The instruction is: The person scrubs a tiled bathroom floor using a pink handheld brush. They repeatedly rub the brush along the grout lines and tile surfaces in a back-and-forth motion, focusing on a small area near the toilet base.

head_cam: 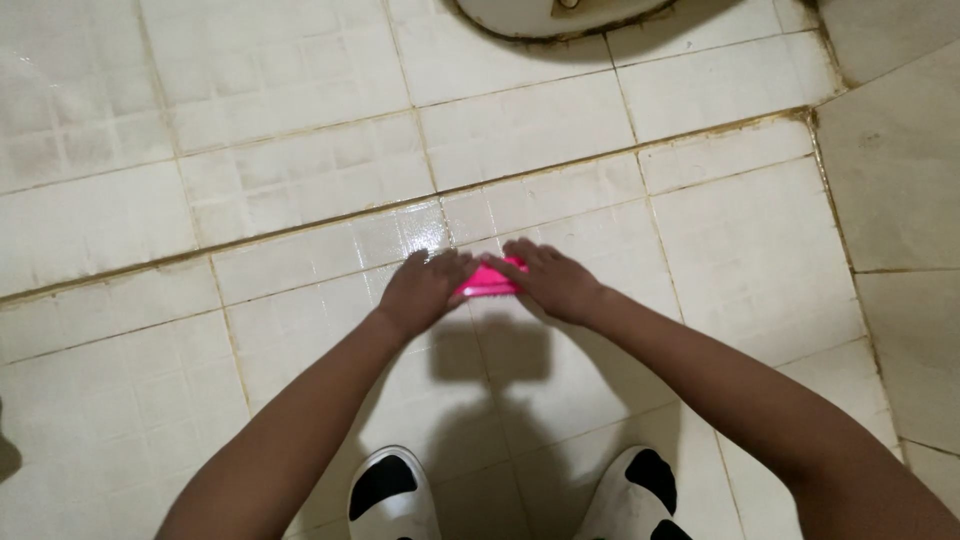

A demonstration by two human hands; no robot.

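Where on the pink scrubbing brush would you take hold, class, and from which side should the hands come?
Grip the pink brush by its two short ends, from above. It lies flat on the tiled floor, long side across, bristles apparently down, so only the back and ends are free. The left hand already covers one end, the right hand the other.

Below me lies a white tiled floor (300, 180) with brown, stained grout lines. A white toilet base (560, 15) stands at the top; a shadow falls near my feet.
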